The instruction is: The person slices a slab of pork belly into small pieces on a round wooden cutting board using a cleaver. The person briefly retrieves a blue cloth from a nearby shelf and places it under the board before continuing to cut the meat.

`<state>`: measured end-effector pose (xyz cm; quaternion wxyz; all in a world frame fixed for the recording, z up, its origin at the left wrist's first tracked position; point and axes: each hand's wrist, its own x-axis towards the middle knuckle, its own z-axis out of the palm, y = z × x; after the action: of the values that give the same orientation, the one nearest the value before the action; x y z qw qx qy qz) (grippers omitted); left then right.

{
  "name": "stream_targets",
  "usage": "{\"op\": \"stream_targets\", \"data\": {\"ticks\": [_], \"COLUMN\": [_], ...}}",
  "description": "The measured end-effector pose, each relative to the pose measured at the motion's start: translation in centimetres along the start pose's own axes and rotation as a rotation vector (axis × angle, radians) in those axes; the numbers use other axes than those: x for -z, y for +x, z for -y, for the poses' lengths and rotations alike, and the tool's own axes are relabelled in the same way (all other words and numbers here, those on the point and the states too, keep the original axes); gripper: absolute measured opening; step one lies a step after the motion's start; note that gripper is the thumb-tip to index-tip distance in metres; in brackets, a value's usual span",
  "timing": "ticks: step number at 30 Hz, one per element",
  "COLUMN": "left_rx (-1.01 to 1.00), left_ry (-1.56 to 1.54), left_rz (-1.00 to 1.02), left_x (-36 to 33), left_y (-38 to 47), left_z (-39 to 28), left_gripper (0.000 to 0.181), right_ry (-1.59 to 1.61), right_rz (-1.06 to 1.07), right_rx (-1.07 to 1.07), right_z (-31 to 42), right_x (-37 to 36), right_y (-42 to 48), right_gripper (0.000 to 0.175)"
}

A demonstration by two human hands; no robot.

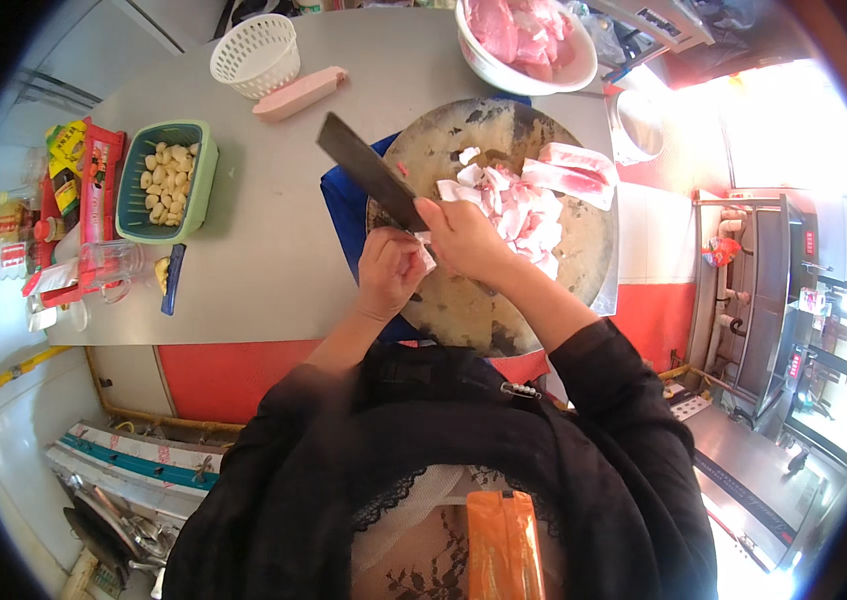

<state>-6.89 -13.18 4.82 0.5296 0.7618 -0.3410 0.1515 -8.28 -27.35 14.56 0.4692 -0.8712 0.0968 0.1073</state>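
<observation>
My right hand [468, 238] grips a dark-bladed cleaver [371, 169], its blade slanting up and left across the edge of a round wooden chopping block [449, 315]. Close beside the blade, my left hand [391, 270] pinches a small piece of pale meat [427, 257] at the block's left side. Sliced raw meat [524, 221] is heaped on the block, right of my right hand. Two thicker slabs of fatty meat [573, 171] lie at the block's upper right. The cleaver's handle is hidden in my fist.
A blue cloth [348, 214] shows under the block. Farther back are a white bowl of raw meat [581, 64], a white plastic basket [254, 56] and a long pink block [301, 94]. Leftward stand a green basket of peeled garlic cloves [202, 187], a blue-handled tool [173, 281] and a glass mug [112, 266].
</observation>
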Motion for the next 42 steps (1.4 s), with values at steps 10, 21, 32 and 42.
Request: {"op": "stream_targets", "data": {"ticks": [10,21,32,42], "left_rx": [0.038,0.095,0.020,0.621], "left_ry": [0.005,-0.059,-0.032,0.107], "left_rz": [-0.017,-0.001,0.058,0.064], "left_x": [0.1,0.2,0.8,3.2], "left_y": [-2.2,-2.0,-1.3,-1.7], "left_z": [-0.3,-0.2,-0.6,-3.3], "left_gripper": [0.028,0.023,0.020,0.030], "right_ry": [-0.107,-0.127,-0.187,-0.107], "right_rz": [-0.060,0.052,-0.170,-0.023], "right_rx": [-0.109,-0.357,0.355,-0.168], "right_z": [-1.6,-0.3,-0.8,-0.6], "right_x": [2.2,1.4,-0.7,2.4], "right_y": [-13.5,-11.7,1.9,-13.6], "right_gripper": [0.034,0.037,0.048,0.036]}}
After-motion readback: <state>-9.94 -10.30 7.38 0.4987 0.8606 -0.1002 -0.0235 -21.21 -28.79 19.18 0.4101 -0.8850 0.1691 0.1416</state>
